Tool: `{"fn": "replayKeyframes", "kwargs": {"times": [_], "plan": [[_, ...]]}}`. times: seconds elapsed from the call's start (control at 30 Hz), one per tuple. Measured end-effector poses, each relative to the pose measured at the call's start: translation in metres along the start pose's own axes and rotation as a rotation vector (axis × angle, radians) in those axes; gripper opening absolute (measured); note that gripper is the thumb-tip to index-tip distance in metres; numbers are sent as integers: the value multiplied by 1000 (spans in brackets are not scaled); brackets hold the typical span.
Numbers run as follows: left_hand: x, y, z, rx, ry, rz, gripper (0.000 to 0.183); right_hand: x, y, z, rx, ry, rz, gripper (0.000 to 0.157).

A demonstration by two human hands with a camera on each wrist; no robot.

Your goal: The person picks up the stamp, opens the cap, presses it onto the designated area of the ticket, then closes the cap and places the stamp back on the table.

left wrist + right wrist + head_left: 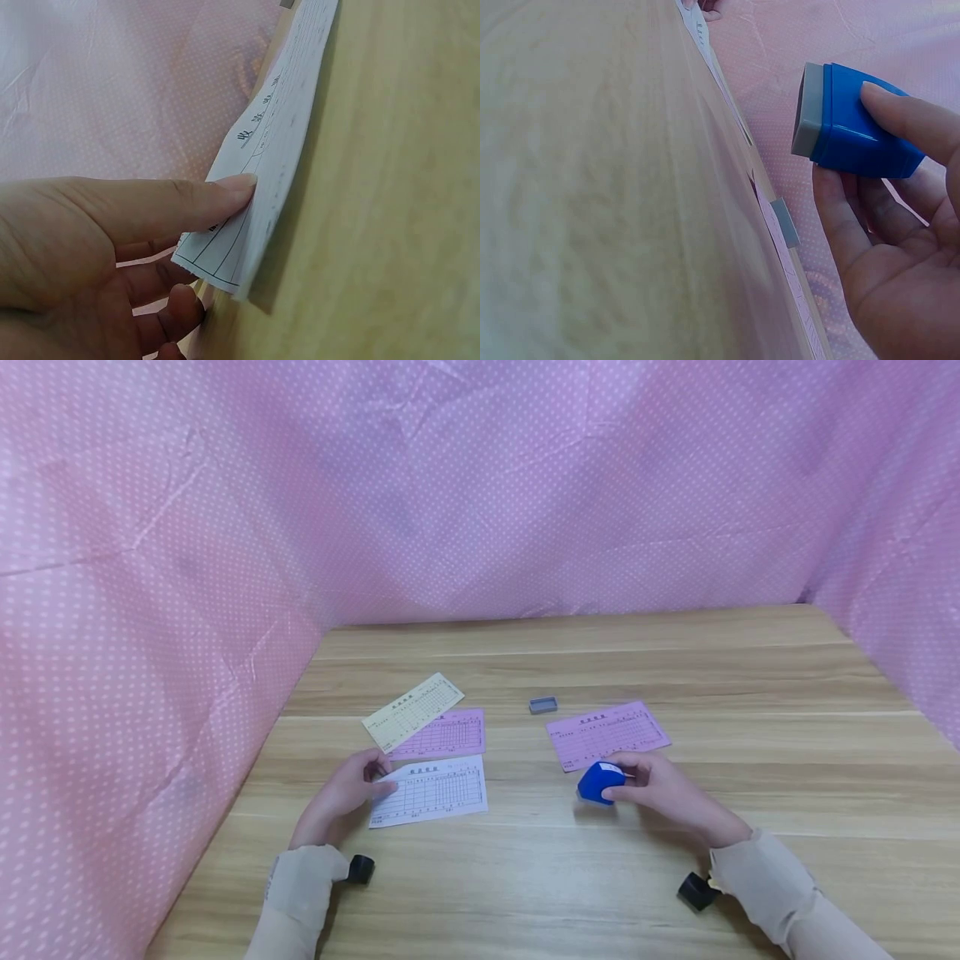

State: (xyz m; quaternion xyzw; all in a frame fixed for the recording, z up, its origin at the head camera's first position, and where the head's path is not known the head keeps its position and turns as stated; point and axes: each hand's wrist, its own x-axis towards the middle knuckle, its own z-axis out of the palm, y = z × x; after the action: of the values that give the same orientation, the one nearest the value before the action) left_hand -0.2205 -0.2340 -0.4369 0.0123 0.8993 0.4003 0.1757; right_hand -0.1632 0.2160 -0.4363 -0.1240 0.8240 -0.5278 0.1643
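My left hand point(351, 792) pinches the left edge of a white receipt slip point(431, 793), thumb on top and fingers beneath; in the left wrist view the slip point(277, 157) bends slightly along its length. In my right hand point(663, 789) is a blue self-inking stamp point(600, 782), held above the table between thumb and fingers. The right wrist view shows the grey end of the stamp point(870, 124) facing the tabletop side. Just beyond the stamp lies a pink slip point(607, 733). A cream slip point(412, 710) overlaps another pink slip point(461, 735) behind the white one.
A small grey stamp cap point(543, 705) lies on the wooden table point(525, 893) between the two groups of slips. Pink dotted cloth point(525, 485) hangs along the back and sides of the table. Each wrist wears a band with a small black device point(697, 891).
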Motion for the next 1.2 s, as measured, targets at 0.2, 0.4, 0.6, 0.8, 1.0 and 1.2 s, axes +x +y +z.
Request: {"fn": "replayKeyframes", "kwargs": {"times": [0.2, 0.4, 0.6, 0.8, 1.0, 1.2], "plan": [[3, -1, 0, 22, 8, 16, 20, 0, -2, 0, -3, -3, -9, 52], [4, -1, -1, 31, 0, -3, 23, -1, -3, 0, 22, -8, -4, 54], [5, -1, 0, 9, -13, -70, 21, 0, -2, 1, 15, -7, 4, 54], [2, -1, 1, -52, -18, -111, 23, 0, -1, 1, 3, -4, 5, 53], [1, 0, 0, -63, -21, -99, 25, 0, -1, 1, 6, -5, 2, 54], [2, -1, -1, -2, -5, -35, 20, 0, -1, 0, 11, -6, 5, 54]]}}
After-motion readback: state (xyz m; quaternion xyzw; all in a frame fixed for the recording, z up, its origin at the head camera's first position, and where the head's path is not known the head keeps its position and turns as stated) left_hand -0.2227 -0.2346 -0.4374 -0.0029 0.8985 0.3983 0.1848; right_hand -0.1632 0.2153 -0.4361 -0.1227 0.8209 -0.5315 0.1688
